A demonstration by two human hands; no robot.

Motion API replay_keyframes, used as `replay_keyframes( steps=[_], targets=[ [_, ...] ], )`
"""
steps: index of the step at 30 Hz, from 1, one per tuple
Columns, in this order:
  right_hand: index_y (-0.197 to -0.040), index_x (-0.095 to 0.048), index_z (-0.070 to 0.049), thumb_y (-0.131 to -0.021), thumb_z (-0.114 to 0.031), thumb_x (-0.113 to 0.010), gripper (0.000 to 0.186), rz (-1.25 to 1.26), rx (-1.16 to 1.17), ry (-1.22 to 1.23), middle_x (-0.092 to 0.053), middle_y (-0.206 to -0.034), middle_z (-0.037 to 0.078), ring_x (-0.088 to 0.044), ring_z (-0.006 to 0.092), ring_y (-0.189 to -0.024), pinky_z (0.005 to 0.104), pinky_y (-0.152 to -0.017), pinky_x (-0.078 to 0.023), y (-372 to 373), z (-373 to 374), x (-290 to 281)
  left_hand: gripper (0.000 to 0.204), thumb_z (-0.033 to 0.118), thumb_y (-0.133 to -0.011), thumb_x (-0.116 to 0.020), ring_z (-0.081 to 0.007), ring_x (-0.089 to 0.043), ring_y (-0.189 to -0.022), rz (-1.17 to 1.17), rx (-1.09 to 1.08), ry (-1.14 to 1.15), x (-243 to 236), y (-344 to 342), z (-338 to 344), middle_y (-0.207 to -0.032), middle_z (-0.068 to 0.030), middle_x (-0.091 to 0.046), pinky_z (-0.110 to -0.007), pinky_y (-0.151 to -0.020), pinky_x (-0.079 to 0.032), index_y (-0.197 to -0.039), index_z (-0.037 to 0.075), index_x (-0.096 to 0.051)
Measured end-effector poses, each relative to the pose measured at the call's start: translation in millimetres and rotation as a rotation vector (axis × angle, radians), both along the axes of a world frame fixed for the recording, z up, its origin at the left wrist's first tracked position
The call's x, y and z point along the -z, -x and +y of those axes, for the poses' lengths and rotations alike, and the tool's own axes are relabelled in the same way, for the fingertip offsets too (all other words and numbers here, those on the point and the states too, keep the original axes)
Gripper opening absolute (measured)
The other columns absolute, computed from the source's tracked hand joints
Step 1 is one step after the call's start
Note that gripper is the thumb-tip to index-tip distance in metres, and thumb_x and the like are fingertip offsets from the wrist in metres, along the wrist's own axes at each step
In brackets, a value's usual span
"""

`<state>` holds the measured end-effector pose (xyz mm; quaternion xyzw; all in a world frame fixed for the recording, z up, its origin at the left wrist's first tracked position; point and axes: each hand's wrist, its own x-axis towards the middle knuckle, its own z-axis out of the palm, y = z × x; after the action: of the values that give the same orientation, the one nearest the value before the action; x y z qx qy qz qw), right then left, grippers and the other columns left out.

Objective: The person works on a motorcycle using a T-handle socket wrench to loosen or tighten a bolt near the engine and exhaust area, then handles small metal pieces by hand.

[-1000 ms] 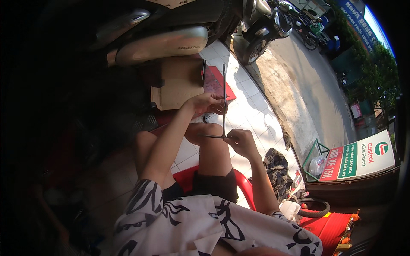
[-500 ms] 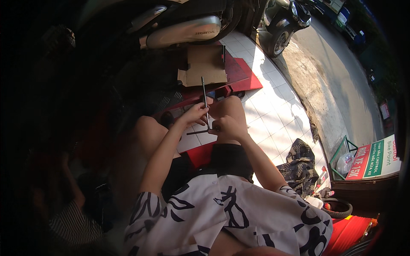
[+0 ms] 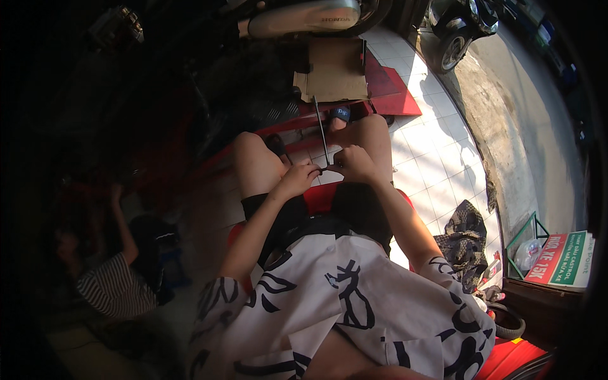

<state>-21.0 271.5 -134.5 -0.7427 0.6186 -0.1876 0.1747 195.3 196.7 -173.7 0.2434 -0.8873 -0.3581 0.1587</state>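
Observation:
A T-handle wrench (image 3: 321, 126) is held over my lap, its long thin shaft pointing away from me toward a flattened cardboard piece. My left hand (image 3: 299, 178) is closed on the left end of its crossbar, with the fingertips near the centre. On the other side, my right hand (image 3: 354, 163) wraps round the right part of the bar, close to where it meets the shaft. Both fists hide most of the crossbar. The shaft's far tip appears in front of the cardboard's near edge; whether they touch I cannot tell.
Cardboard (image 3: 332, 69) lies on a red stand (image 3: 399, 95) beyond my knees. A motorbike with a silver cover (image 3: 304, 19) is behind it. A person in a striped shirt (image 3: 117, 288) crouches at left. Dark patterned cloth (image 3: 465, 244) and a signboard (image 3: 563, 259) are at right.
My left hand has moved from the shaft down to the crossbar. The wrench and both hands are nearer my lap. The view has shifted, so the surroundings sit higher and further right.

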Motion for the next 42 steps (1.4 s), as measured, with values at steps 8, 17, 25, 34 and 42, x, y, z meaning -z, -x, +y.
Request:
replay_keyframes(
  steps=[8,17,25,34,42],
  targets=[
    [-0.067,-0.068,-0.007,-0.081,-0.039,-0.068,0.035,0.090,-0.021,0.047,-0.063,-0.064,0.015,-0.062,0.0351,-0.062,0.0448,-0.062,-0.050,-8,-1,10,0.017,0.005,-0.087,-0.054,-0.0391,-0.061,-0.085,0.006,-0.133,0.065,13,-10,16,-0.090,-0.0210,-0.063,-0.044,-0.074,-0.048,-0.098,-0.002,-0.064],
    [-0.077,-0.070,-0.011,-0.086,-0.031,-0.063,0.024,0.117,-0.034,0.037,-0.063,-0.065,0.014,-0.063,0.0346,-0.064,0.0454,-0.062,-0.051,-10,4,20,0.015,0.005,-0.085,-0.055,-0.0383,-0.063,-0.087,0.008,-0.139,0.121,8,-15,8,-0.093,-0.0188,-0.065,-0.045,-0.076,-0.050,-0.095,0.002,-0.066],
    [-0.076,-0.066,-0.005,-0.085,-0.024,-0.062,0.022,0.098,-0.006,-0.029,-0.063,-0.070,0.020,-0.063,0.0392,-0.070,0.0487,-0.065,-0.051,-24,-1,45,0.011,0.011,-0.084,-0.058,-0.0383,-0.062,-0.082,0.007,-0.197,0.177,13,-16,5,-0.086,-0.0169,-0.064,-0.045,-0.072,-0.050,-0.085,0.001,-0.064],
    [-0.073,-0.066,-0.005,-0.072,-0.031,-0.070,0.027,0.175,0.034,-0.117,-0.065,-0.072,0.017,-0.066,0.0358,-0.073,0.0458,-0.067,-0.054,-35,-4,47,0.011,0.013,-0.085,-0.059,-0.0381,-0.062,-0.078,-0.015,-0.118,0.192,4,-9,9,-0.081,-0.0170,-0.062,-0.046,-0.069,-0.049,-0.084,0.003,-0.064],
    [-0.075,-0.069,-0.005,-0.074,-0.033,-0.068,0.028,0.256,0.186,-0.178,-0.067,-0.077,0.019,-0.067,0.0353,-0.072,0.0455,-0.068,-0.055,-40,-4,58,0.009,0.014,-0.084,-0.061,-0.0380,-0.062,-0.072,-0.077,-0.057,0.235,11,-6,9,-0.073,-0.0149,-0.062,-0.047,-0.063,-0.049,-0.083,0.005,-0.065]
  ],
)
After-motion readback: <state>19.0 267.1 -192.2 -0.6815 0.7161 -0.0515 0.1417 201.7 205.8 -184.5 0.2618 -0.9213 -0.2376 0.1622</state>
